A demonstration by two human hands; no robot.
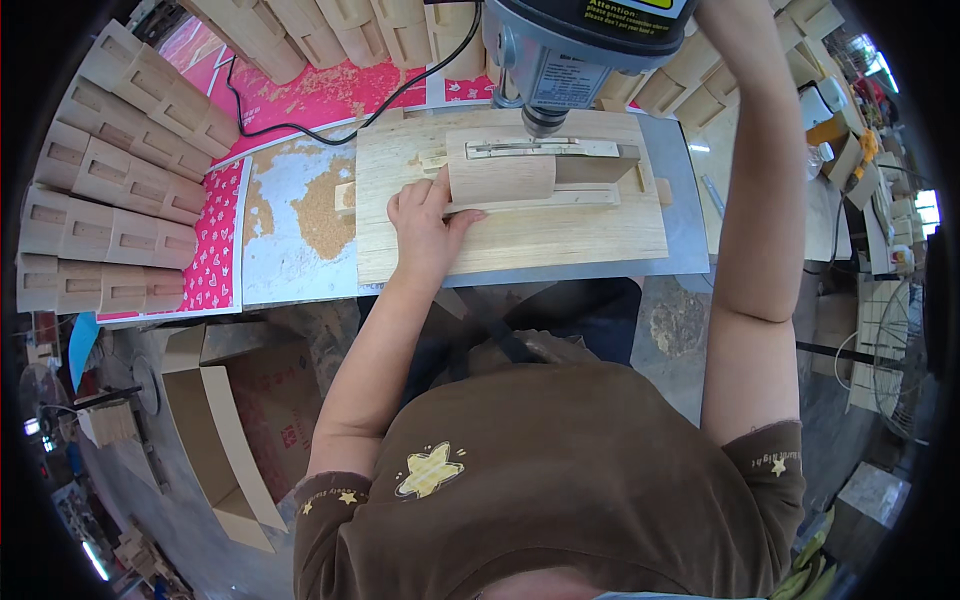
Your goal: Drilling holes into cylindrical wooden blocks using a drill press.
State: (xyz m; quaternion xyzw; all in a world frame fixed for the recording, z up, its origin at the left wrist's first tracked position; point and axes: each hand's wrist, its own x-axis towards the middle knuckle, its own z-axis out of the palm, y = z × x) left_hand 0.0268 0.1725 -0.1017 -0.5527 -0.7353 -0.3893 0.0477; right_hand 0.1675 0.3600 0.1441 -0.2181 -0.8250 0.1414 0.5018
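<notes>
A pale wooden block (500,180) lies in a wooden jig on a flat wooden board (520,240). My left hand (425,225) is closed on the block's left end, the thumb along its front edge and the fingers at its side. A metal strip (540,149) runs along the top of the work. Just above it hangs the chuck (543,122) of a blue-grey drill press (575,70); the drill tip cannot be made out. My right forearm (760,180) reaches up beside the machine, and its hand is beyond the upper edge of the picture.
Stacked wooden pieces with recesses (120,235) stand at the left, with more behind the machine. Sawdust (328,215) covers part of the table. A black cable (400,90) curves across the back. An opened cardboard box (240,420) sits on the floor at lower left.
</notes>
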